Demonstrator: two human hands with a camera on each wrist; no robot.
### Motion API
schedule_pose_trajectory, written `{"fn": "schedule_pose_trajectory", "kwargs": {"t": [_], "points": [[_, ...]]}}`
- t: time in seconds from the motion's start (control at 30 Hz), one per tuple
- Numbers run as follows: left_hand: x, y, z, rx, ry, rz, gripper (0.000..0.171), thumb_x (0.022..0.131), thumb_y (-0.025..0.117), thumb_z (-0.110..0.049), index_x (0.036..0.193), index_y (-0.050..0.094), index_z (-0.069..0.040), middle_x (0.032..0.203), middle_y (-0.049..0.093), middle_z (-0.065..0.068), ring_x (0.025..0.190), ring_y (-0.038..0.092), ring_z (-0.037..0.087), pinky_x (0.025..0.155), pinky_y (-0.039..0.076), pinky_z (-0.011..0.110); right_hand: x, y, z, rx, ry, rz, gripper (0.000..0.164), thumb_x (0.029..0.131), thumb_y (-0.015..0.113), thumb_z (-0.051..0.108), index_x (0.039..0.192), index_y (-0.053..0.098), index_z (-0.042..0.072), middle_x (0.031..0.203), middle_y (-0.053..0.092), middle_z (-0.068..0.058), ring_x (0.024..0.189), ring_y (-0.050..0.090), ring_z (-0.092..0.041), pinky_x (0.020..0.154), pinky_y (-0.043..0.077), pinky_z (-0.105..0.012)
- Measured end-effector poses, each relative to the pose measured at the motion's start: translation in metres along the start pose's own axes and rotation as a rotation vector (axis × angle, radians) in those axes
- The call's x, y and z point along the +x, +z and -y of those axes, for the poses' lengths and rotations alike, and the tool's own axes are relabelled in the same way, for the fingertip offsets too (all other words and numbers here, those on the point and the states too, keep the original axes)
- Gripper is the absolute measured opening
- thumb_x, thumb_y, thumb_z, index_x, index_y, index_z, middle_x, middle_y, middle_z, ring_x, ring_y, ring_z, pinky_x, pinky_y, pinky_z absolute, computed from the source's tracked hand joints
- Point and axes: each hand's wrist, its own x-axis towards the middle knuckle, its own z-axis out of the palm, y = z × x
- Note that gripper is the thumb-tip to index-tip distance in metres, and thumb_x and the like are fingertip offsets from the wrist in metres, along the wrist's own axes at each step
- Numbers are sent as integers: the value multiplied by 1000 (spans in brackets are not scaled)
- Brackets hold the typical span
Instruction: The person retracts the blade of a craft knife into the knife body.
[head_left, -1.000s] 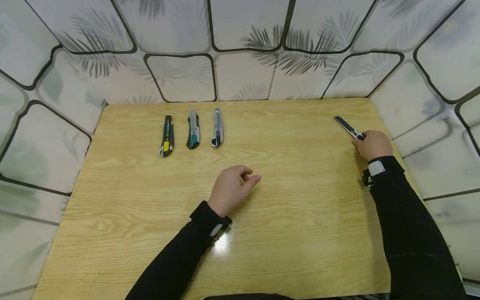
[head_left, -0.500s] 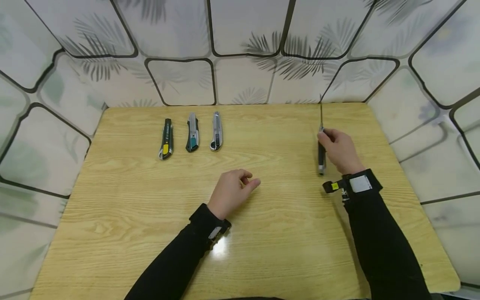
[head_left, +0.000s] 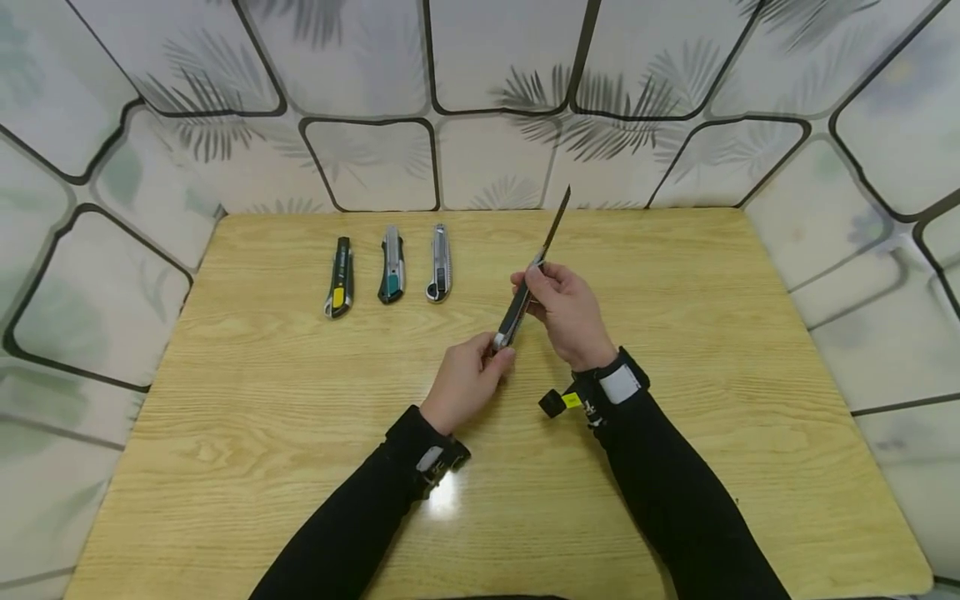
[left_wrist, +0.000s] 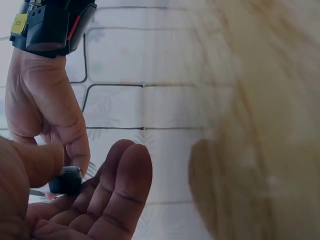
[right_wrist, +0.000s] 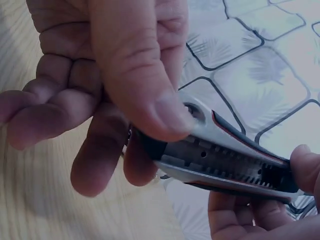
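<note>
A box cutter (head_left: 514,308) with a dark-and-silver handle is held above the table, its long blade (head_left: 557,223) out and pointing up and away. My right hand (head_left: 576,321) grips it near the blade end, the thumb lying along the handle. My left hand (head_left: 459,385) has its thumb and forefinger around the butt end. In the left wrist view, the dark butt (left_wrist: 66,180) sits between thumb and fingers, the other fingers extended. The right wrist view shows the toothed channel of the handle (right_wrist: 215,157) between both hands.
Three more box cutters stand in a row at the back left of the wooden table (head_left: 247,467): one with a yellow slider (head_left: 340,279), one with a teal slider (head_left: 392,265), one silver (head_left: 439,263). A patterned wall covering (head_left: 495,158) borders the table at back and sides.
My right hand has carried the box cutter from the right side of the table to the middle, turning it. The left hand, nearly still, has taken its butt end.
</note>
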Motion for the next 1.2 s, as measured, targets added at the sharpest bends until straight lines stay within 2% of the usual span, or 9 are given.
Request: {"fn": "schedule_pose_trajectory", "kwargs": {"t": [0.1, 0.27, 0.4, 0.53, 0.7, 1.2], "points": [[2, 1, 6, -93, -37, 47, 26, 109, 56, -28, 101, 69, -7, 78, 69, 9, 64, 65, 17, 57, 52, 28, 0, 0, -5, -1, -8, -7, 35, 106, 61, 23, 126, 56, -5, 112, 72, -12, 100, 69, -21, 90, 57, -31], [5, -1, 16, -310, -157, 188, 30, 111, 51, -23, 110, 66, 2, 96, 72, 16, 73, 71, 23, 66, 61, 35, -1, -1, -12, -82, 18, 6, 45, 106, 60, 33, 128, 64, -7, 114, 72, -13, 99, 71, -18, 95, 56, -35], [9, -4, 23, -396, -210, 253, 29, 112, 49, -19, 112, 64, 5, 99, 71, 19, 74, 71, 22, 70, 61, 37, -1, 1, -15, -134, 38, 10, 49, 106, 59, 38, 130, 66, -4, 121, 69, -21, 101, 70, -19, 97, 54, -38], [11, -5, 26, -415, -223, 283, 29, 112, 47, -17, 109, 64, 6, 95, 70, 20, 73, 71, 21, 69, 61, 37, 0, 1, -18, -162, 46, 10, 46, 106, 60, 39, 126, 68, -1, 126, 67, -26, 101, 70, -20, 97, 54, -40], [10, -6, 25, -401, -226, 278, 29, 112, 47, -16, 107, 64, 6, 92, 70, 19, 72, 71, 20, 68, 61, 37, 1, 3, -19, -162, 37, 18, 43, 106, 60, 34, 127, 68, -3, 124, 68, -25, 102, 69, -20, 95, 55, -39], [10, -5, 24, -409, -246, 269, 29, 112, 47, -15, 104, 64, 7, 90, 70, 19, 71, 71, 20, 68, 61, 37, -1, 8, -20, -178, 38, 38, 33, 106, 60, 16, 131, 64, -6, 128, 65, -28, 108, 66, -15, 91, 54, -27]]}}
